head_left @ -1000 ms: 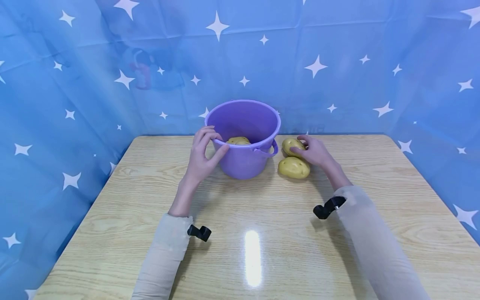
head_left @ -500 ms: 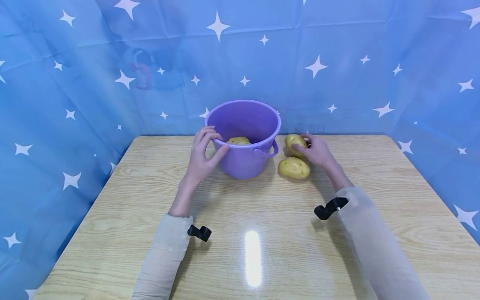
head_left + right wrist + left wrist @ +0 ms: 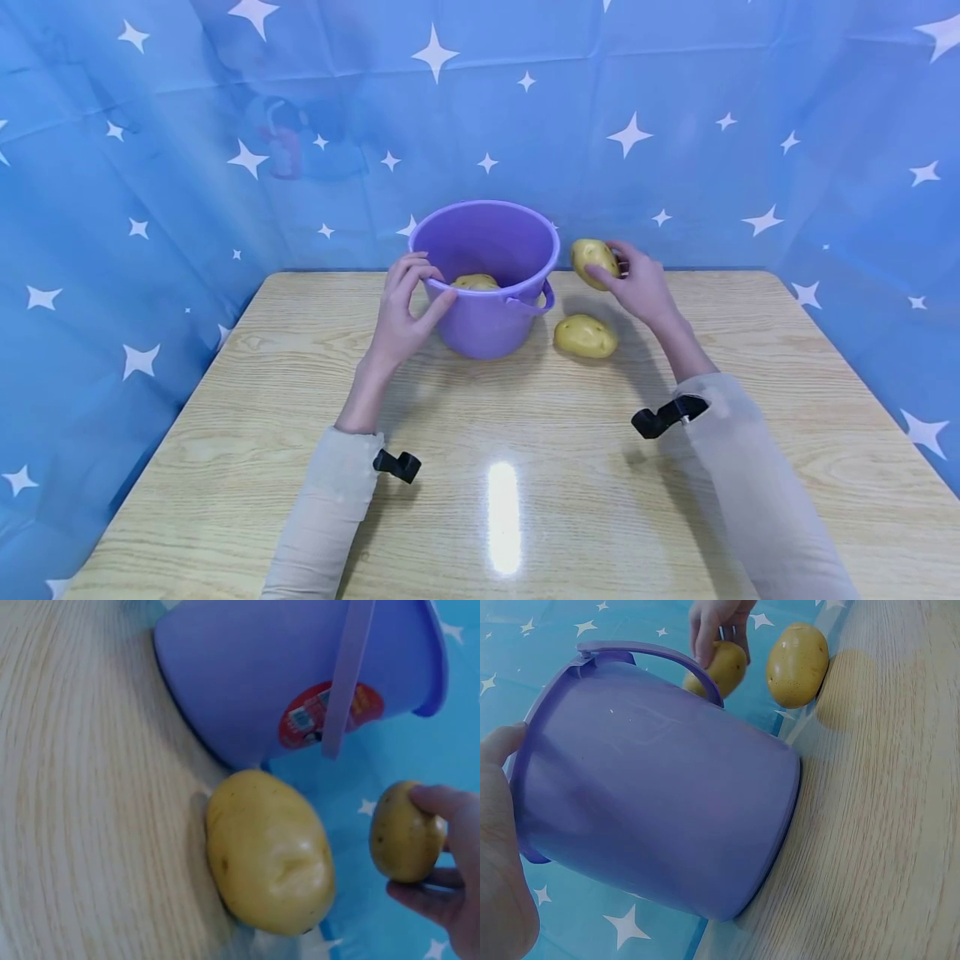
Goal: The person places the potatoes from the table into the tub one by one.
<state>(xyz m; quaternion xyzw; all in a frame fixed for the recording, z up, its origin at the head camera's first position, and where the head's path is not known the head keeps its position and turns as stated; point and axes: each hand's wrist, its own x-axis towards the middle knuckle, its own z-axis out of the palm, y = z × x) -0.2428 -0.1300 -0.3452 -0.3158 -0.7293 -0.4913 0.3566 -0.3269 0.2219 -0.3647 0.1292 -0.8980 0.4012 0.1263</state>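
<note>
A purple bucket (image 3: pixel 487 325) stands upright near the table's back edge, its handle hanging at the right side. My left hand (image 3: pixel 405 312) grips its rim at the front left, thumb outside and fingers over the edge. Inside the bucket shows part of a potato (image 3: pixel 476 282). To the right of the bucket, my right hand (image 3: pixel 641 283) holds a potato (image 3: pixel 592 262) between thumb and fingers, raised above the table. Below it, a second potato (image 3: pixel 586 336) lies on the tabletop; in the right wrist view this potato (image 3: pixel 270 851) sits close by the bucket.
The wooden table (image 3: pixel 525 417) ends at a blue curtain (image 3: pixel 337 100) with white stars behind and at both sides. A red label (image 3: pixel 330 712) is on the bucket's side, partly behind the handle. Each sleeve carries a black mount (image 3: pixel 667 415).
My right hand has lifted its potato off the table, up to about the bucket's rim height in the head view. My left hand stays on the rim, and the other potato has not moved.
</note>
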